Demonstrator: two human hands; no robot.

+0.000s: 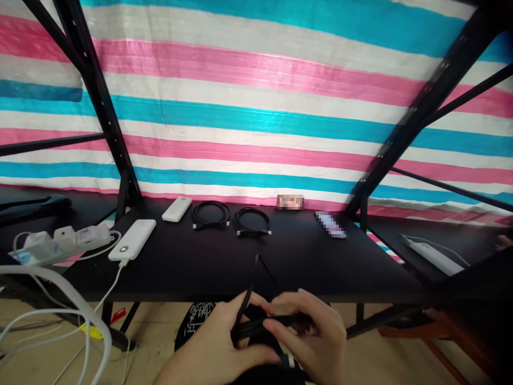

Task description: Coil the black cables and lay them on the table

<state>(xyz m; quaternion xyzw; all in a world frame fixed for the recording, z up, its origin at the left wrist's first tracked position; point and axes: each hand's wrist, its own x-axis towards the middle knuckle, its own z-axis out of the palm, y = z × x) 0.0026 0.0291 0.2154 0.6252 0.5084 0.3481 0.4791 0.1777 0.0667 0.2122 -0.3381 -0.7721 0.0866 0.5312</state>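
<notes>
My left hand (218, 337) and my right hand (316, 334) are close together in front of the table's near edge. Both are closed around a black cable (251, 328), bunched between the fingers. One thin loop of it sticks up over the tabletop. My right thumb and fingers pinch the bundle from the right, while my left fingers wrap it from the left. The cable's ends are hard to make out. Farther back on the table lie a coiled black cable (194, 213) and a second coiled black cable (236, 220), each with plugs at the front.
On the black table (208, 267) are a white power bank (134, 239) with a plugged-in cable, another white power bank (177, 209) and a blurred-out phone-like object (331, 224). A white power strip (64, 243) and loose cables occupy the left. Black metal posts frame both sides.
</notes>
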